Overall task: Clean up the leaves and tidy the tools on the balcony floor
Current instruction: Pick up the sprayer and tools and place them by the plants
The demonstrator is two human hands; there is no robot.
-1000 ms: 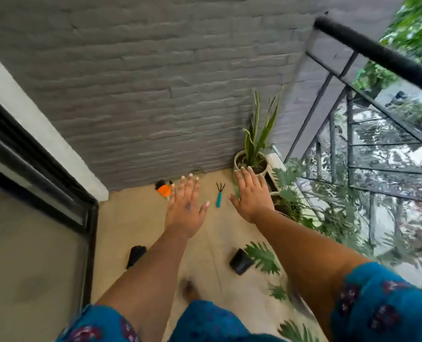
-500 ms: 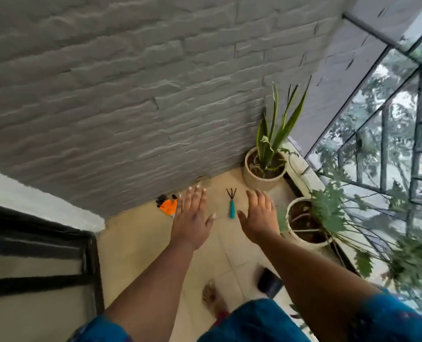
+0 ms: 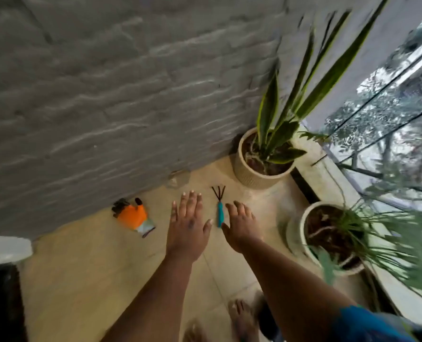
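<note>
A small hand rake point(image 3: 219, 208) with a teal handle and black prongs lies on the beige tiled floor point(image 3: 86, 272), prongs toward the grey brick wall. An orange and black garden glove point(image 3: 132, 216) lies to its left near the wall. My left hand point(image 3: 187, 225) and my right hand point(image 3: 239, 225) are stretched out over the floor on either side of the rake, fingers straight, holding nothing. A dry leaf or scrap point(image 3: 179, 178) lies at the foot of the wall.
A cream pot with a tall snake plant point(image 3: 259, 174) stands in the corner. A second white pot with a leafy plant point(image 3: 301, 233) stands to the right by the railing ledge point(image 3: 328, 178). My bare feet point(image 3: 242, 317) are on the tiles below. A dark door frame point(image 3: 2, 302) is at the left.
The view has moved forward and tipped down toward the corner; the rake, glove and pots look nearer. Both hands stay open and empty, now flanking the rake.
</note>
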